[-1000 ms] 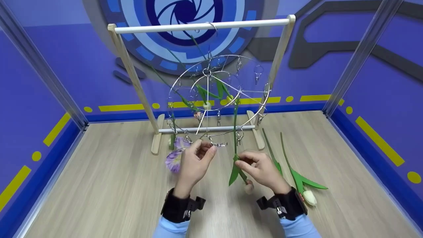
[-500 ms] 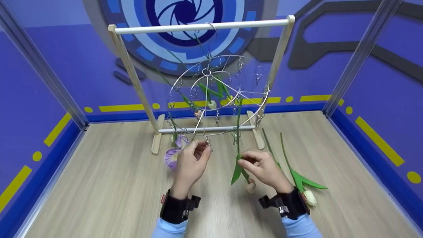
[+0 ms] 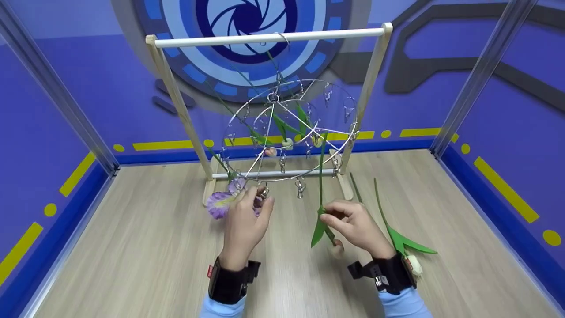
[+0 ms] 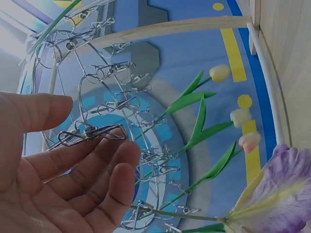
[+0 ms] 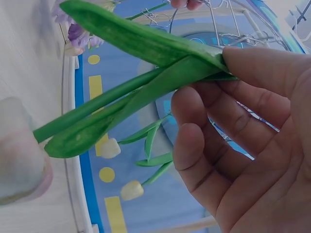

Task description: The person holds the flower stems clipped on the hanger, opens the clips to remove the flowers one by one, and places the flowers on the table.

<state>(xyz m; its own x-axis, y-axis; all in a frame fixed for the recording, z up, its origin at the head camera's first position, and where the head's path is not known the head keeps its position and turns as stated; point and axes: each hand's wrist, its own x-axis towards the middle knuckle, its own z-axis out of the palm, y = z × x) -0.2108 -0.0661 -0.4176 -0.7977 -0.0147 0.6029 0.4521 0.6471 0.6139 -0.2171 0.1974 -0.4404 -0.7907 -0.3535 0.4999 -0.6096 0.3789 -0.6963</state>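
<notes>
- Left hand (image 3: 245, 221): we see the fingers loosely bent and the thumb standing off, a gap between; a wire clip (image 4: 92, 134) lies against the fingertips, unpinched.
- Right hand (image 3: 359, 225): thumb and fingers pinch the held tulip (image 3: 318, 232) at its leaf base. Stem points up, blush head down, above the worktop (image 3: 154, 238), right of the left hand.
- Held tulip, close up: we note smooth green leaves, long and strap-like, and a blurred rounded head.
- Hanger (image 3: 273, 97): shiny metal wire, two concentric rings with spokes; bow-shaped clips dangle from it.
- Purple flower (image 4: 277, 199): ruffled petals with a yellow streak, head down just beside the left hand.
- Behind, a yellow tulip (image 4: 220, 73), cream tulip (image 4: 240, 118) and pink tulip (image 4: 250, 142) hang heads down.
- Rack (image 3: 269, 39): white rod between pale wooden uprights.
- Worktop: wood-grained; a white tulip (image 3: 414, 265) lies near the right wrist, another green stem (image 3: 355, 187) beside it.
</notes>
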